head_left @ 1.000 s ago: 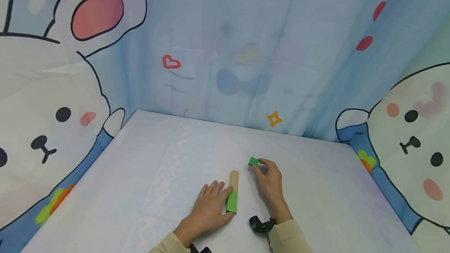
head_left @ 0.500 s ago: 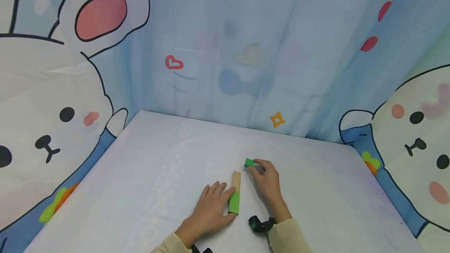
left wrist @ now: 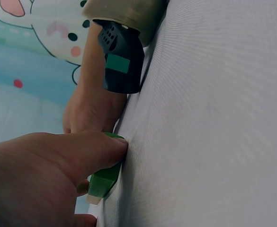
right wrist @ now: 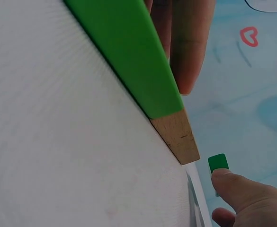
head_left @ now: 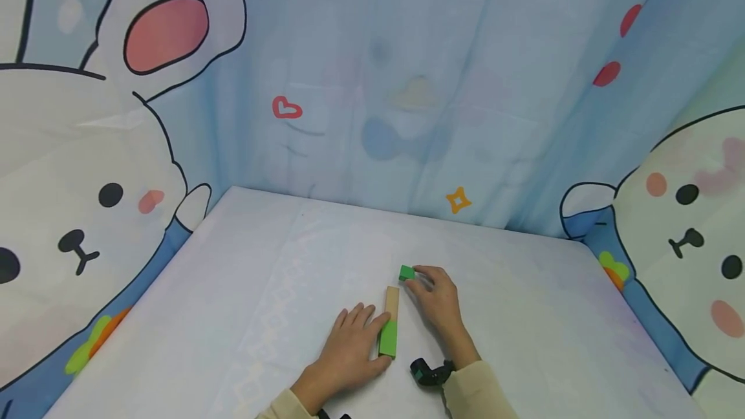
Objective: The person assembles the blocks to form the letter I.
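Observation:
My left hand (head_left: 352,348) lies palm down on the white tabletop. Its index finger touches the side of a long green block (head_left: 388,338), and its thumb is at the near end. A plain wooden block (head_left: 392,302) continues the green one end to end, pointing away from me. Between thumb and index finger, my right hand (head_left: 440,299) pinches a small green cube (head_left: 406,273) just beyond the wooden block's far end. In the right wrist view, a narrow gap shows between the cube (right wrist: 218,161) and the wooden end (right wrist: 178,137).
A white cloth (head_left: 262,264) covers the table under both hands. Blue fabric (head_left: 349,50) printed with cartoon animals hangs behind and at the sides. The black wrist camera (head_left: 432,372) on the right arm sits low beside the blocks.
The right hand has carried the green cube leftward and slightly nearer, toward the far end of the wooden block. The left hand keeps its place on the green block.

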The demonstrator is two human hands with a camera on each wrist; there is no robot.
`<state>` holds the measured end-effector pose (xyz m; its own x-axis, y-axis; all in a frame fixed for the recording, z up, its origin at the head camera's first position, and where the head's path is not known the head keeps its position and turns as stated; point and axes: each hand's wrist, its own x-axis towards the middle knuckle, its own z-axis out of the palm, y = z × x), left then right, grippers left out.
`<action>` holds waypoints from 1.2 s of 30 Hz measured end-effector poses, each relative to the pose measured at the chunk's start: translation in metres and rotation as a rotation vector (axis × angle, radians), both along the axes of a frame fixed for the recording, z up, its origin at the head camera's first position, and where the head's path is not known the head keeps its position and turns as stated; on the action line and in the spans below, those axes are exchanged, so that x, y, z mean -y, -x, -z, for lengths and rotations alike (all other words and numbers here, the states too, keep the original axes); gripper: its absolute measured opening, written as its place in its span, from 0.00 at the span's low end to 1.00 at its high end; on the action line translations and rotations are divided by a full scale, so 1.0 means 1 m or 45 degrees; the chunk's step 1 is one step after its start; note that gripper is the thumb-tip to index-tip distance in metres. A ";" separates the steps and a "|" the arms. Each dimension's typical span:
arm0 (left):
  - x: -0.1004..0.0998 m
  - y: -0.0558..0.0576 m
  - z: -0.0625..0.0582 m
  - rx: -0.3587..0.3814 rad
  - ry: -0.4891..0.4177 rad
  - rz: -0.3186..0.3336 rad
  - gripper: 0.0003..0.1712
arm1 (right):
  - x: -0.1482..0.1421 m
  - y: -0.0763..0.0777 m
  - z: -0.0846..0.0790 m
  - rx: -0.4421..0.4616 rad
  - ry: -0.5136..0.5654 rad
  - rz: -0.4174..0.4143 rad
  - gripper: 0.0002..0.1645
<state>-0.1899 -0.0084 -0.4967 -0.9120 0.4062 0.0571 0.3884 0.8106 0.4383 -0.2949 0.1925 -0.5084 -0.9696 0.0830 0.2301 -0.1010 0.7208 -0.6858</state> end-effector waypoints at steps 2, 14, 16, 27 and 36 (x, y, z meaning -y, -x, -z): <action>0.000 0.000 0.000 0.002 0.000 -0.001 0.42 | 0.001 0.001 0.001 -0.003 0.004 -0.009 0.27; 0.002 0.000 0.000 0.001 -0.011 -0.005 0.42 | 0.006 0.008 0.001 -0.031 -0.020 -0.058 0.27; 0.001 0.000 0.000 0.001 -0.011 -0.005 0.42 | 0.007 0.009 0.001 -0.037 -0.025 -0.069 0.27; -0.002 0.002 -0.001 -0.022 -0.011 0.005 0.41 | 0.007 0.013 0.000 -0.066 -0.104 -0.074 0.26; 0.001 0.000 0.000 -0.008 -0.005 0.002 0.41 | 0.011 0.015 0.006 -0.033 -0.176 -0.090 0.25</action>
<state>-0.1896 -0.0094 -0.4963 -0.9110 0.4072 0.0645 0.3924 0.8085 0.4386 -0.3095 0.1816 -0.5146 -0.9654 -0.0191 0.2599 -0.1711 0.7987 -0.5769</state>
